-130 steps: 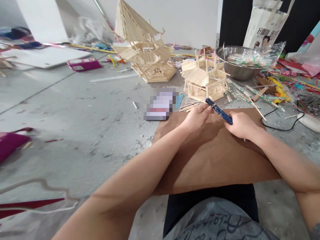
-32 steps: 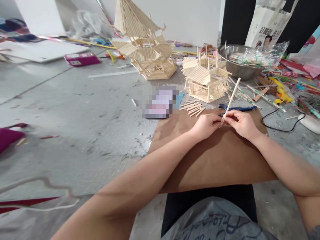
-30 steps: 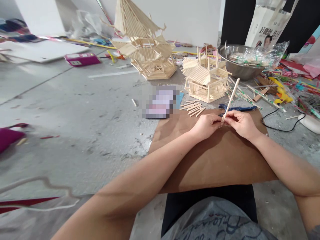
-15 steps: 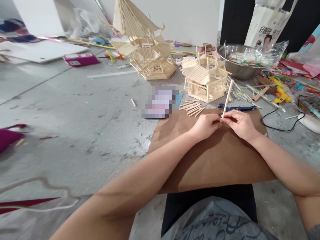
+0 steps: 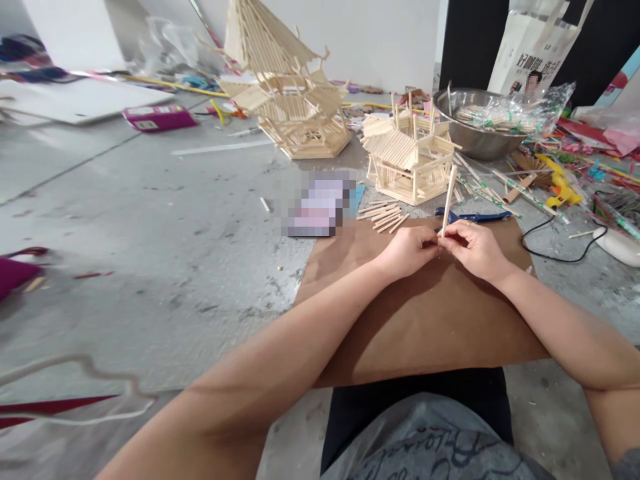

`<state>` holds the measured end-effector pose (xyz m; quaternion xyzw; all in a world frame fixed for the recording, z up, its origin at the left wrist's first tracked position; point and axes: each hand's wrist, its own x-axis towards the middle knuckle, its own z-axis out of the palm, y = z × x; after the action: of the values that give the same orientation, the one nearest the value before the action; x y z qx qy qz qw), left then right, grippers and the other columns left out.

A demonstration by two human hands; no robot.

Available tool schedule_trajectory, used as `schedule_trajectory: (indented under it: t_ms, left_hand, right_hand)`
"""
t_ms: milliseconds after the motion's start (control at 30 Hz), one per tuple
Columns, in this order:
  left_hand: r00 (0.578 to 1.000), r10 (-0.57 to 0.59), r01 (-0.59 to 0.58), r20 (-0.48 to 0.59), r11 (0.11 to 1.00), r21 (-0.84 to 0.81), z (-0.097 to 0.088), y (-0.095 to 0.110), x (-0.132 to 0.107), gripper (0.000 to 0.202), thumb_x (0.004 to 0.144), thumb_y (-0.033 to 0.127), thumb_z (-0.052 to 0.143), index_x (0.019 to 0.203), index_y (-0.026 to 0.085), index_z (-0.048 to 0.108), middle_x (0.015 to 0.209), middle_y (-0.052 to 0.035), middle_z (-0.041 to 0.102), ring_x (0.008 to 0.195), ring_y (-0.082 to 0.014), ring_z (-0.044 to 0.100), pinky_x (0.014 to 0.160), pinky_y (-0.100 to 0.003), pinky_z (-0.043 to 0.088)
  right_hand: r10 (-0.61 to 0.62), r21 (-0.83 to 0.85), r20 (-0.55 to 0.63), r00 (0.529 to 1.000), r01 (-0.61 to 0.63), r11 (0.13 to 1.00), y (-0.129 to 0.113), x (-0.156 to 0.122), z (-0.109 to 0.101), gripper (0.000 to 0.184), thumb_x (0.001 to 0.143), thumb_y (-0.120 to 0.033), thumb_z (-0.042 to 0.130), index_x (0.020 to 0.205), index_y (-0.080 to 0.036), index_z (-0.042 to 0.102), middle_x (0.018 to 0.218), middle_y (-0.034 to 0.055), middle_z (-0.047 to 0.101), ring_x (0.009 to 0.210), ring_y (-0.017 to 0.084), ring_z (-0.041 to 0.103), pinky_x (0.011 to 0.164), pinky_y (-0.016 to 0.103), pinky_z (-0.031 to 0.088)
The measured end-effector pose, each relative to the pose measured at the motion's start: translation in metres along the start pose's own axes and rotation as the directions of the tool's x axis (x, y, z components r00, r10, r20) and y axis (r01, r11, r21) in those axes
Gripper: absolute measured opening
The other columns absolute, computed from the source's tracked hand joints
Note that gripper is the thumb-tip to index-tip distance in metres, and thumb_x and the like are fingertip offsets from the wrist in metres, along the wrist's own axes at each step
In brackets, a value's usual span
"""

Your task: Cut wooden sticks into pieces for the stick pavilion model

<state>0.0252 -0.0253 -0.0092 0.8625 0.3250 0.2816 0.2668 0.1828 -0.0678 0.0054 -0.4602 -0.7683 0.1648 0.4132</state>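
My right hand is closed in a pinch on the lower end of a thin wooden stick, which points upward with a slight tilt. Close against it, the fingers of my left hand are pressed together at the stick's bottom end; what they grip there is hidden. Both hands are over a brown sheet. Just beyond them lie dark blue pliers, partly covered by the stick and right hand. A small pile of short cut sticks lies at the sheet's far edge.
A half-built stick pavilion stands past the pile, with a taller stick pagoda behind left. A metal bowl holds wrapped sticks. At right are a yellow glue gun and a white mouse. A blurred-out phone lies left.
The stick has swung slightly left and stands more upright. Both hands have shifted a little left, still together. The camera view has moved slightly.
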Motion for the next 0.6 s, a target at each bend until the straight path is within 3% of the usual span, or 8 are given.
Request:
schedule_trajectory:
  t_ms: [200, 600]
  left_hand:
    - [0.999, 0.017, -0.017, 0.038, 1.0, -0.01, -0.0014, 0.0008, -0.0002, 0.016, 0.076, 0.02, 0.052, 0.067, 0.012, 0.063, 0.064, -0.0021, 0.063, 0.061, -0.0096, 0.054, 0.058, -0.018, 0.04]
    - [0.997, 0.002, 0.0, 0.073, 1.0, -0.023, -0.0045, 0.0041, 0.0003, 0.018, 0.076, 0.022, 0.052, 0.07, 0.012, 0.066, 0.065, -0.0016, 0.064, 0.06, -0.0096, 0.054, 0.057, -0.018, 0.04]
  right_hand:
    - [0.103, 0.069, 0.028, 0.994, -0.105, 0.992, 0.0, -0.0027, 0.0019, 0.013, 0.077, -0.027, 0.053, 0.077, -0.019, 0.063, 0.076, 0.0029, 0.066, 0.067, 0.013, 0.06, 0.064, 0.025, 0.048]
    - [0.063, 0.015, -0.01, 0.998, -0.063, 0.998, -0.0003, -0.0011, 0.0001, 0.014, 0.078, -0.025, 0.053, 0.078, -0.018, 0.065, 0.076, 0.004, 0.066, 0.071, 0.014, 0.062, 0.065, 0.026, 0.05]
